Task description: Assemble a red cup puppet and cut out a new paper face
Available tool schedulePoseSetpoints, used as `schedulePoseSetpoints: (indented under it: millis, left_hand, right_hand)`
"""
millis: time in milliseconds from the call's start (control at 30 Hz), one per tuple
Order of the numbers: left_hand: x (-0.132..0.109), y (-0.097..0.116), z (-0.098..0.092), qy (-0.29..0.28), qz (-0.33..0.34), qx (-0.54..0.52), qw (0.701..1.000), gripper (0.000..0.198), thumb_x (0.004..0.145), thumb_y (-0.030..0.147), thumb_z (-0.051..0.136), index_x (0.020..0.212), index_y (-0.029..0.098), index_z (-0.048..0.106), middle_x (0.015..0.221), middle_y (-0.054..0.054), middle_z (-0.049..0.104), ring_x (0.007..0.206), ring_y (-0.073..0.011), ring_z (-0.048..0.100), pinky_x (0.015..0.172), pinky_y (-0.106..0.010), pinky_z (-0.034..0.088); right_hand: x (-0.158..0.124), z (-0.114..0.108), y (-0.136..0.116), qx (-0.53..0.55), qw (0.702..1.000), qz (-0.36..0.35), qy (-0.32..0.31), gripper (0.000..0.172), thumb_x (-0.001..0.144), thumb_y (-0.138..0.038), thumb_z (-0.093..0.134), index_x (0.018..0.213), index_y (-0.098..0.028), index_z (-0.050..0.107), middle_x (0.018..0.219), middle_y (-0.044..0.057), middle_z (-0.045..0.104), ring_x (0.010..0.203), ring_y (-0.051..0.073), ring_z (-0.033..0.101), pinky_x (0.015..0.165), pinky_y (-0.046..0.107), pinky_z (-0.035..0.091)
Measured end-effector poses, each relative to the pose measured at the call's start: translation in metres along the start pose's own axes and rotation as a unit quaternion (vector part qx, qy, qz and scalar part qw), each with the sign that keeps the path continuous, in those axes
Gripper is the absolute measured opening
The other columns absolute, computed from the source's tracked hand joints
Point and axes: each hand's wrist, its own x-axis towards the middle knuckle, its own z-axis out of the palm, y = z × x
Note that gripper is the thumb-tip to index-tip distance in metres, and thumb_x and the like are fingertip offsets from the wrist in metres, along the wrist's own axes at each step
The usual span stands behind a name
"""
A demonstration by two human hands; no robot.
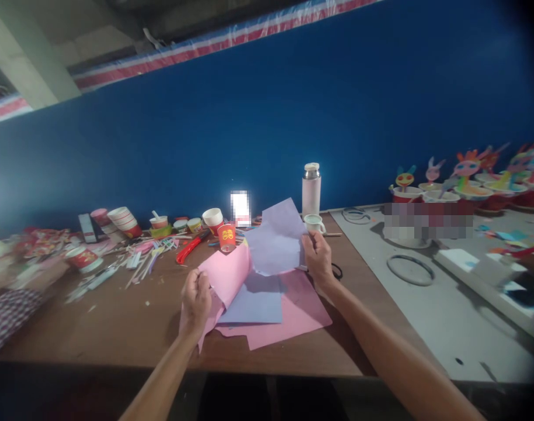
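My left hand (196, 299) is closed on the edge of a pink paper sheet (228, 270), which curls up off the table. In my right hand (318, 257) the right edge of a lavender paper sheet (276, 240) is pinched, and that sheet stands raised and slightly bent. Beneath both lie a flat blue-lavender sheet (253, 307) and a larger pink sheet (302, 316) with an uneven cut edge. A red paper cup (226, 238) with yellow marks stands just behind the raised sheets. Part of a black loop (336, 271) shows beside my right wrist.
Behind the papers are a thermos (311, 190), a small white cup (314, 223) and a red-handled tool (190, 250). Paper strips and sticks (146, 260) litter the left side. A co-worker's checked sleeve (13, 318) is at far left; decorated paper bowls (466, 181) stand right.
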Motion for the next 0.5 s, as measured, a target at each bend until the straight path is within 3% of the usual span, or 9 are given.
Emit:
schedulePoseSetpoints:
  millis: [67, 300, 433, 500]
  left_hand:
    - [-0.008, 0.003, 0.003, -0.028, 0.013, 0.004, 1.0, 0.02, 0.084, 0.035, 0.038, 0.068, 0.022, 0.039, 0.06, 0.004, 0.041, 0.058, -0.0143, 0.042, 0.056, -0.023, 0.036]
    - [-0.05, 0.008, 0.013, -0.205, 0.06, 0.025, 0.977, 0.017, 0.083, 0.031, 0.042, 0.071, 0.021, 0.049, 0.052, 0.003, 0.049, 0.048, -0.014, 0.049, 0.051, -0.023, 0.038]
    - [-0.062, 0.012, 0.007, -0.274, 0.093, 0.014, 0.957, 0.019, 0.084, 0.032, 0.045, 0.091, 0.02, 0.059, 0.084, -0.005, 0.065, 0.078, -0.0191, 0.06, 0.069, -0.027, 0.045]
    - [-0.064, 0.015, 0.005, -0.289, 0.064, -0.037, 0.954, 0.024, 0.084, 0.034, 0.045, 0.097, 0.02, 0.06, 0.095, -0.007, 0.065, 0.086, -0.0202, 0.06, 0.075, -0.028, 0.047]
  right_hand:
    - [0.001, 0.0, 0.001, 0.012, 1.0, 0.01, 0.003, 0.024, 0.083, -0.034, 0.045, 0.09, -0.016, 0.059, 0.074, 0.003, 0.06, 0.065, 0.016, 0.051, 0.061, 0.026, 0.04]
    - [0.008, -0.002, 0.009, 0.052, 0.997, 0.047, 0.018, 0.025, 0.082, -0.037, 0.045, 0.086, -0.016, 0.057, 0.071, 0.001, 0.054, 0.063, 0.014, 0.046, 0.055, 0.023, 0.038]
    - [0.007, 0.0, 0.01, 0.082, 0.994, 0.065, -0.001, 0.024, 0.081, -0.037, 0.045, 0.084, -0.016, 0.056, 0.066, -0.001, 0.05, 0.056, 0.012, 0.043, 0.049, 0.021, 0.037]
    - [0.003, 0.003, 0.008, 0.1, 0.992, 0.07, -0.024, 0.024, 0.081, -0.038, 0.045, 0.085, -0.017, 0.056, 0.065, -0.002, 0.05, 0.053, 0.011, 0.042, 0.046, 0.02, 0.036]
